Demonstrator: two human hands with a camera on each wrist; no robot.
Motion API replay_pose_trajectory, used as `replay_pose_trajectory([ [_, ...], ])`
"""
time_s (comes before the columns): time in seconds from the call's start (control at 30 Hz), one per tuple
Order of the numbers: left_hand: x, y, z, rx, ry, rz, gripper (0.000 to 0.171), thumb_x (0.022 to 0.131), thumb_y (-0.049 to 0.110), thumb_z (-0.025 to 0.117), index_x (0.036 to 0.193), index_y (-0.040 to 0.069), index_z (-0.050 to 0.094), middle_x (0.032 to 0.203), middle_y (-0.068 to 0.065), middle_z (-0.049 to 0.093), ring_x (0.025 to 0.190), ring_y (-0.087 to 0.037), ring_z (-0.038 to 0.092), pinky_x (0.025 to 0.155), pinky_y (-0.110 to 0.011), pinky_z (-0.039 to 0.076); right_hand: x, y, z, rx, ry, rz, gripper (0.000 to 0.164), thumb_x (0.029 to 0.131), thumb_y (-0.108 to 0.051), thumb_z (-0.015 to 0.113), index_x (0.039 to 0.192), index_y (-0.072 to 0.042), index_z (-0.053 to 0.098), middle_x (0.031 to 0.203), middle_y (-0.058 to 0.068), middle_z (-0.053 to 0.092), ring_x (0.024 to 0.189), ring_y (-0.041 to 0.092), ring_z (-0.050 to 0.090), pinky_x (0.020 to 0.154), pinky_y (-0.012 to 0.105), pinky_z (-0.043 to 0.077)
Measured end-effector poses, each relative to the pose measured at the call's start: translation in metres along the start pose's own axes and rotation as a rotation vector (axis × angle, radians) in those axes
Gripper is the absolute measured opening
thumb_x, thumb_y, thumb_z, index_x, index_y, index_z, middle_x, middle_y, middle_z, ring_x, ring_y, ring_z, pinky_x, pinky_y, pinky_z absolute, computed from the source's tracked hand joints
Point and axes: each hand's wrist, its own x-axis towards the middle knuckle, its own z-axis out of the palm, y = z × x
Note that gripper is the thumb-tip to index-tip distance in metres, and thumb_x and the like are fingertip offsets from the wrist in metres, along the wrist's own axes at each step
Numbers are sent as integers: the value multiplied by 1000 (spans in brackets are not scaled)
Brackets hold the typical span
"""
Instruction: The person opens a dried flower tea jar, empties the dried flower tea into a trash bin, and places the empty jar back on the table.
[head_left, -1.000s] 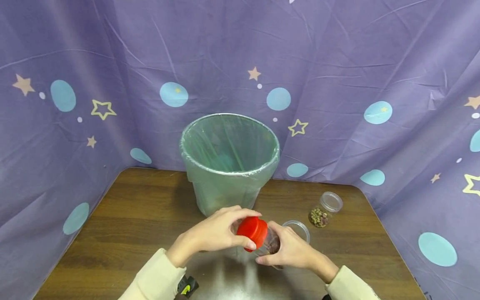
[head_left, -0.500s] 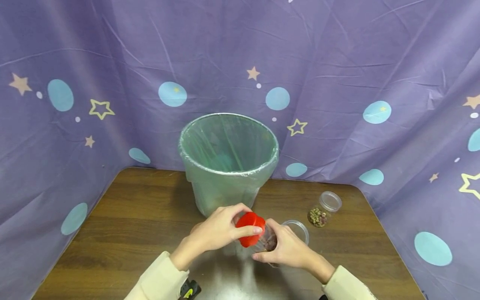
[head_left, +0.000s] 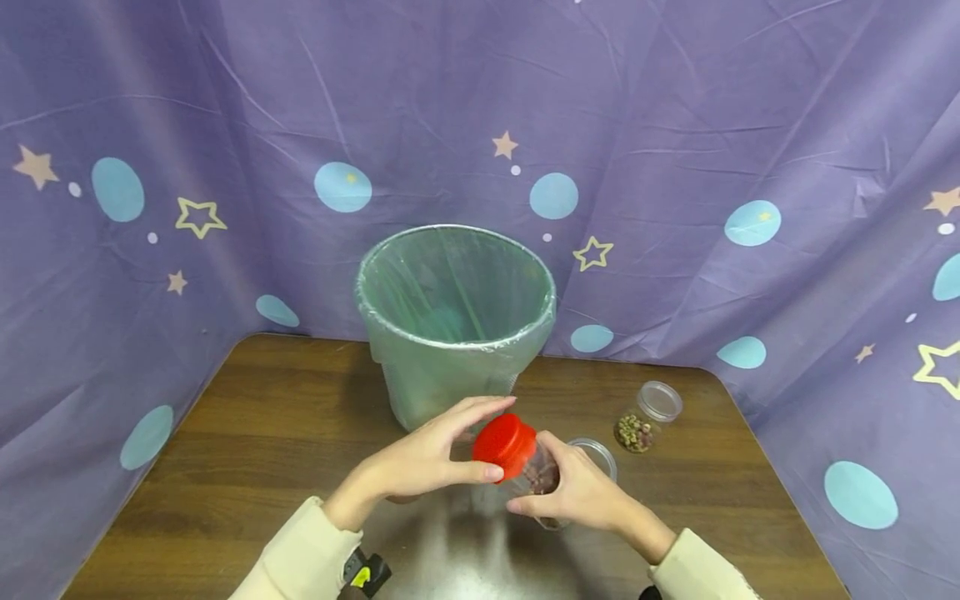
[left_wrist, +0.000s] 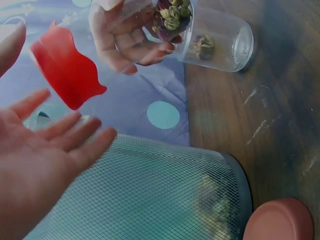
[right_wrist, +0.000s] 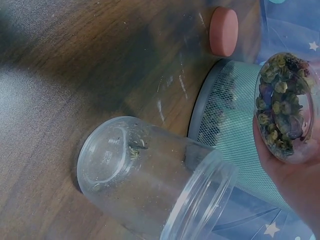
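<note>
My right hand (head_left: 585,492) grips a tilted clear jar (head_left: 542,477) with dried flower buds inside; in the right wrist view, the buds (right_wrist: 282,107) show through its base. A red wavy-edged lid (head_left: 504,443) sits at the jar's mouth; whether it is fully seated I cannot tell. My left hand (head_left: 420,450) is spread around the lid, and in the left wrist view its fingers (left_wrist: 75,142) stand apart from the red lid. Behind the right hand stands another clear jar (right_wrist: 150,170) with only a few scraps in it.
A mesh bin (head_left: 450,383) with a green liner stands at the table's back. A clear jar (head_left: 637,429) holding some buds stands at right. Beside the bin's base lies a pinkish-brown round lid (left_wrist: 277,222). A purple curtain (head_left: 637,167) surrounds the wooden table (head_left: 285,400).
My left hand has turned with the red lid, then its fingers have spread and moved off it. The right hand keeps hold of the jar almost in place.
</note>
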Motion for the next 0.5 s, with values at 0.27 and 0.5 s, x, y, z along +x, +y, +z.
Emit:
replay_pose_trajectory([
  [0.27,0,-5,1,7,-76,127,71,91,25,71,152,18,36,148,-4,47,131,-19,53,106,-31,48,-1,1,0,-19,-11,-17,47,74,-46,82,106,-25,54,80,-7,63,69,0,55,61,21,47],
  [0.5,1,-4,6,4,0,48,69,86,26,76,147,20,45,135,-2,56,116,-16,60,96,-25,53,-2,1,0,-20,-3,-35,49,75,-45,81,109,-23,55,82,-4,65,69,-1,56,62,21,48],
])
